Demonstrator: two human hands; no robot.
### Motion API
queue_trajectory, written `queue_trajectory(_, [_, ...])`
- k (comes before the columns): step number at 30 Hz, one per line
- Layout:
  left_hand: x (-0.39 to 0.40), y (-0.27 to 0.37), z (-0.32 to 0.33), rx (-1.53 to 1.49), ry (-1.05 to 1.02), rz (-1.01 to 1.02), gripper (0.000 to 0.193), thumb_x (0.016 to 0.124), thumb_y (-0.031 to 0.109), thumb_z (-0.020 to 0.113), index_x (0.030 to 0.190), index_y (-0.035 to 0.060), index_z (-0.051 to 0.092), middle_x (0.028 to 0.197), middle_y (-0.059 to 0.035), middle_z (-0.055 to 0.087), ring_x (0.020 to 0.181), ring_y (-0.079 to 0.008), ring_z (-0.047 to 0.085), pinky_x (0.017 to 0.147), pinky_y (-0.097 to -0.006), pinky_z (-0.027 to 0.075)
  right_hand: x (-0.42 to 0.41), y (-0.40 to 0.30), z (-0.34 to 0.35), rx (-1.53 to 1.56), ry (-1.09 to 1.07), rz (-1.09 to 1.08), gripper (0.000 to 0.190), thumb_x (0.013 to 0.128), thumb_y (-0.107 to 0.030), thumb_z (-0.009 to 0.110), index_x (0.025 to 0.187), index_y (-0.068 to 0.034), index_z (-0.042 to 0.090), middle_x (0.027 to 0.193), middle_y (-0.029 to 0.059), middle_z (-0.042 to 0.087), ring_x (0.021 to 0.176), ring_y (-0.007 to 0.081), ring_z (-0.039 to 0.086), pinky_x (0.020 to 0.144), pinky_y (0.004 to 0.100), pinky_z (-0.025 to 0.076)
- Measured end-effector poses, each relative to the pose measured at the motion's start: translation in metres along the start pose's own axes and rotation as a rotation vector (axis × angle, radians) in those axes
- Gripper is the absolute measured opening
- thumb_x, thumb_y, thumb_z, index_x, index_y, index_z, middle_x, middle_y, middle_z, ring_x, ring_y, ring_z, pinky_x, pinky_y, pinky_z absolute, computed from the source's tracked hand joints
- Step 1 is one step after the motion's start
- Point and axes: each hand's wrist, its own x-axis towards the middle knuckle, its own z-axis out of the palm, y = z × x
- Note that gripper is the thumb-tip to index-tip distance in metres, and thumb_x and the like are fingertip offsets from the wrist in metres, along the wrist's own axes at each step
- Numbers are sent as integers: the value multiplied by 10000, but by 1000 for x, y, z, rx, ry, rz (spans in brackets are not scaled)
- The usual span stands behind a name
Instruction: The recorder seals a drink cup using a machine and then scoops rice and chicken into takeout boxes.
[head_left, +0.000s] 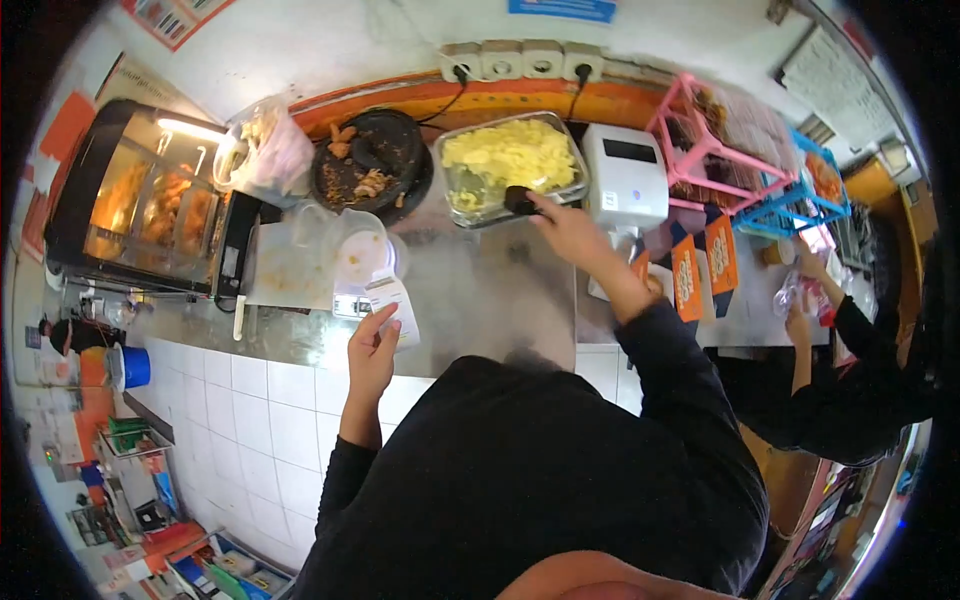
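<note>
My left hand (375, 345) holds a printed paper slip (399, 319) above the steel counter, in front of a small white kitchen scale (351, 305) with a clear container (358, 247) on it. Out over the near right rim of a metal tray (457, 216) reaches my right hand (562, 229), its fingers on a dark, rounded utensil end (519, 200); the rest of this utensil cannot be made out. Yellow, mashed-looking food (510, 154) fills much of the tray. Left of the tray, a dark stone mortar (330, 176) holds a pestle and bits of fried food.
A lit glass food warmer (154, 202) stands left, beside a plastic bag (274, 154). A knife (239, 319) lies near the counter's edge. Right of the tray are a white dispenser-like machine (626, 176), a pink rack (697, 142) and orange boxes (686, 277). A co-worker's hands (806, 292) handle plastic at far right.
</note>
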Motion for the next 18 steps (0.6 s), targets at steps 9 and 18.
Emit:
queue_trajectory(9, [-18, -50, -123, -175, 182, -203, 278, 883, 99, 557, 1130, -27, 578, 1111, -109, 574, 1026, -173, 534, 880, -284, 422, 169, -22, 122, -832, -263, -69, 537, 776, -134, 581, 1291, -83, 439, 898, 105, 671, 765, 288, 654, 569, 435, 500])
queue_trajectory(18, [8, -83, -174, -296, 127, -225, 273, 896, 81, 531, 1145, -23, 572, 1125, -100, 575, 1033, -156, 526, 892, -273, 402, 160, -30, 158, -1460, -426, 239, 82, 604, -145, 664, 659, -185, 618, 599, -77, 493, 512, 107, 447, 395, 283, 226])
